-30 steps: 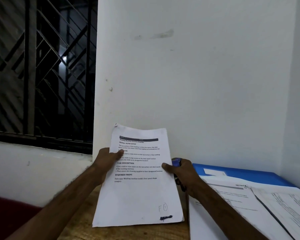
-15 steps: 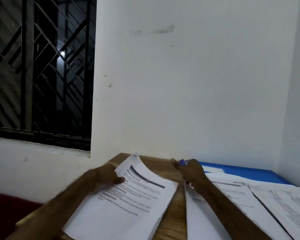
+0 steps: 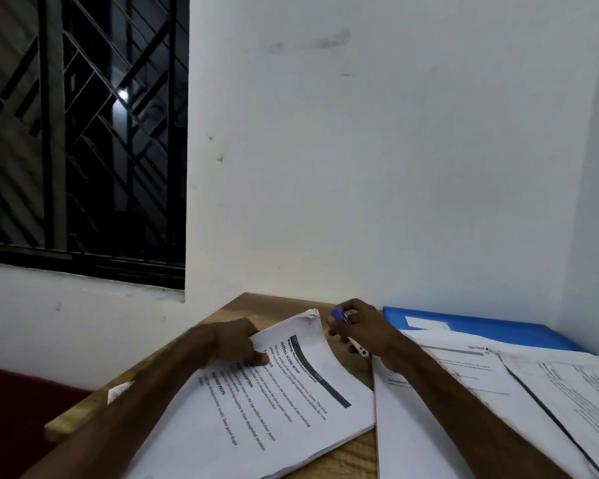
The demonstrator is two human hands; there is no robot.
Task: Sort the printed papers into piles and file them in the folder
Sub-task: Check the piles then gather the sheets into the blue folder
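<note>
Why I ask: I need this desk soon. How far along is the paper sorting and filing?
Partly done. Printed sheets already lie in overlapping piles at right. In hand: the left hand pinches a printed sheaf lying on the table, the right hand holds a pen. Left: the blue folder looks closed, its near edge under those piles, so no filing shows yet.

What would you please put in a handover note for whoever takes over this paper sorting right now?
Left hand pinches the printed packet by its edge, thumb on top; the packet lies on the wooden table.
Right hand holds a pen.
More paper piles lie to the right, overlapping the blue folder by the wall.
Done: papers partly sorted into piles.
Left: release this packet, then file the piles in the folder.
</note>
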